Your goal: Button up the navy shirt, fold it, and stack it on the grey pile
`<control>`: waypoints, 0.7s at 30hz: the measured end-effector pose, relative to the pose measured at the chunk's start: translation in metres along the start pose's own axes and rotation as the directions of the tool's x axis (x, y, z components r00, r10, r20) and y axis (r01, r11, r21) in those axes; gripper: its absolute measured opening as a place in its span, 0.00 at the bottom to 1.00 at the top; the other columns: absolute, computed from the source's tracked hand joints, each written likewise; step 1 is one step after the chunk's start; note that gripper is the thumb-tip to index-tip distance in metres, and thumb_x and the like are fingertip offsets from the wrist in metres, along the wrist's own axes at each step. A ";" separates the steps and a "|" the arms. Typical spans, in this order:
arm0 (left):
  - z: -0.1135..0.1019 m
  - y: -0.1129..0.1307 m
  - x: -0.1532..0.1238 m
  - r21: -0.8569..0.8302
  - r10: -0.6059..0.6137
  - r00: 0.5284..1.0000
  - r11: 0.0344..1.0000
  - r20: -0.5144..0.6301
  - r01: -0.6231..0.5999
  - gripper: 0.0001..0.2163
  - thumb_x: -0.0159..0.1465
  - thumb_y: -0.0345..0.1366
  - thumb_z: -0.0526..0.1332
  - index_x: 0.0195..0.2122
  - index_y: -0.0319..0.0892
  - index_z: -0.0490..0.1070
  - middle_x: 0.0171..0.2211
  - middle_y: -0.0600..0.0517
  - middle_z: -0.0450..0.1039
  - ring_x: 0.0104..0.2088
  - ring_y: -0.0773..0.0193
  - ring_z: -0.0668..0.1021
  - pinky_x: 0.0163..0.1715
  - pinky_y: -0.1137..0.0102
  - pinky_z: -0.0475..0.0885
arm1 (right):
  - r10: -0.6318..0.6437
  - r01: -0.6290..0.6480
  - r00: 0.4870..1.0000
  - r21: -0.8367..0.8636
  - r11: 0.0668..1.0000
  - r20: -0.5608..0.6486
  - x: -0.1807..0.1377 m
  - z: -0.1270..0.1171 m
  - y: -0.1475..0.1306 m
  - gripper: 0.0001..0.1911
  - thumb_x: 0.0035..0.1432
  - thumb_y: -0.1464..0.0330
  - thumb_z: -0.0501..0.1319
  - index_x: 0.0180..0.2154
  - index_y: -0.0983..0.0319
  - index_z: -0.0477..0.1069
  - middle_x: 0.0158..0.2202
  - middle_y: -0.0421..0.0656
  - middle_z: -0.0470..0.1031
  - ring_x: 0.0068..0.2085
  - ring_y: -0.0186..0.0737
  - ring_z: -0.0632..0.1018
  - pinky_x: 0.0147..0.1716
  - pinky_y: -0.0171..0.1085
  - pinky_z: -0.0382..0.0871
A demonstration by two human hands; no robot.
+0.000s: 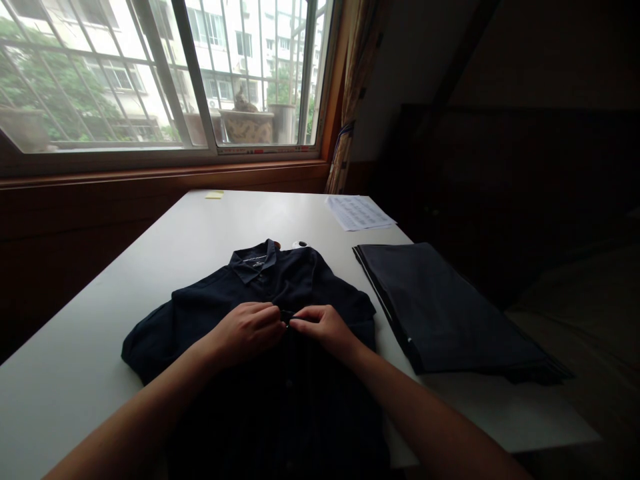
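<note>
A dark navy button-up shirt (210, 303) lies front side up on the white table, its collar (253, 263) toward the window. My left hand (253, 327) is closed on the shirt's front placket in the upper chest area. Just beside it, my right hand (325, 327) pinches the same placket between thumb and fingers. The fingertips of both hands nearly meet over the front edge. Whether a button sits between them is too dark and small to tell. Lower down the placket, a few faint buttons show.
Folded dark cloth (440, 307) lies in a flat stack at the table's right edge. Printed papers (360, 213) and a yellow sticky note (215, 195) rest near the far edge of the white table (90, 333). Behind the collar is a small white-and-black object (300, 245). A window (215, 80) stands beyond.
</note>
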State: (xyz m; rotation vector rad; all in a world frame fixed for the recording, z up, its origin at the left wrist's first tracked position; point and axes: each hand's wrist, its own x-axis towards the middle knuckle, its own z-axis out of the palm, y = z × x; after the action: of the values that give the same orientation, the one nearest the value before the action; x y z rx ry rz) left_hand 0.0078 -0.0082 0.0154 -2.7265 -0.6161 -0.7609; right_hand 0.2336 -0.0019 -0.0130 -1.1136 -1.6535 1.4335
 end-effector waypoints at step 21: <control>0.003 -0.001 -0.005 -0.154 -0.194 0.976 0.966 0.096 0.207 0.06 0.67 0.33 0.59 0.43 0.41 0.71 0.39 0.49 0.73 0.36 0.63 0.77 0.33 0.69 0.74 | -0.090 0.090 0.996 -0.104 0.991 0.002 -0.004 0.003 -0.004 0.13 0.53 0.61 0.69 0.37 0.64 0.82 0.35 0.45 0.82 0.38 0.44 0.80 0.39 0.38 0.70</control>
State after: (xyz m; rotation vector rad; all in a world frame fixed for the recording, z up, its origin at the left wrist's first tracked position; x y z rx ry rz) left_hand 0.0050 -0.0079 0.0103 -2.8869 -0.8971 -0.7825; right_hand 0.2322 -0.0066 -0.0094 -1.0828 -1.7711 1.3014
